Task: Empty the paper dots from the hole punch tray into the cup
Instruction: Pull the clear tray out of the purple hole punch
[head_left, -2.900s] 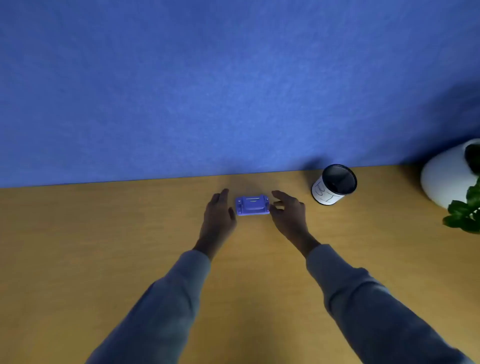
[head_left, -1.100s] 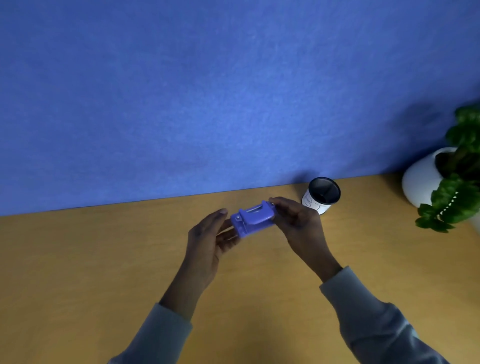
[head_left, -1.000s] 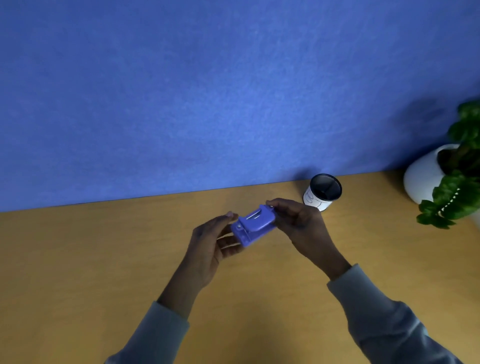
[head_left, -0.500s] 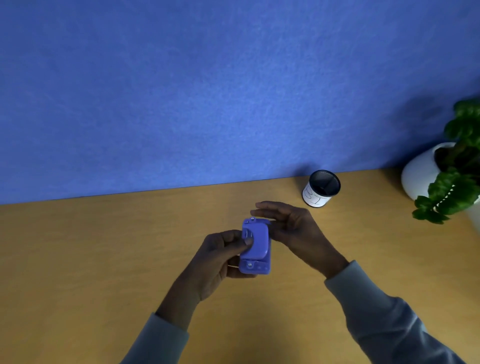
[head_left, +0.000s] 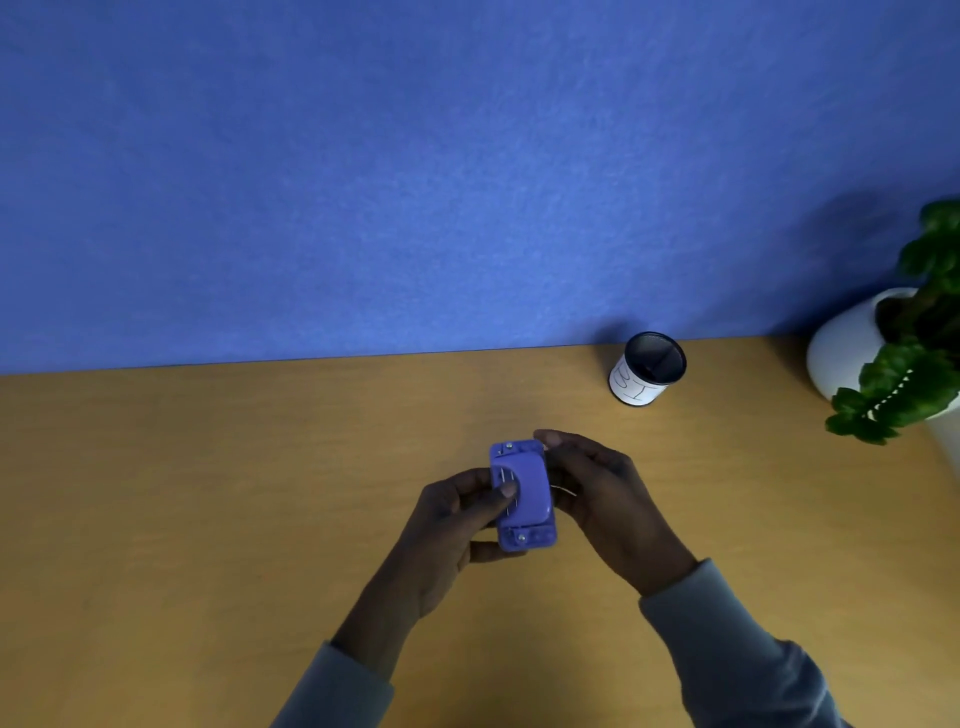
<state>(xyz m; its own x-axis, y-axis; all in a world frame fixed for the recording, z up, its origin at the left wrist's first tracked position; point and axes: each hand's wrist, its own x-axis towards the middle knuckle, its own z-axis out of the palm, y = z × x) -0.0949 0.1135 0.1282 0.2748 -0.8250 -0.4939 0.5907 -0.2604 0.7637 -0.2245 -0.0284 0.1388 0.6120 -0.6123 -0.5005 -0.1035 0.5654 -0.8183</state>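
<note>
A small purple hole punch (head_left: 523, 494) is held above the wooden table, turned lengthwise away from me with its handle side up. My left hand (head_left: 451, 525) grips its left side, thumb lying across the top. My right hand (head_left: 597, 491) holds its right side, fingers curled behind it. The underside tray is hidden. The cup (head_left: 647, 370), dark inside with a white label, stands upright near the blue wall, up and to the right of my hands.
A white pot (head_left: 852, 349) with a green plant (head_left: 914, 364) stands at the right edge of the table (head_left: 208, 493). A blue wall (head_left: 415, 182) closes off the back of the table.
Both hands picked the hole punch up from the table, turned it from crosswise to lengthwise, and drew it nearer to me. The cup has stayed in place.
</note>
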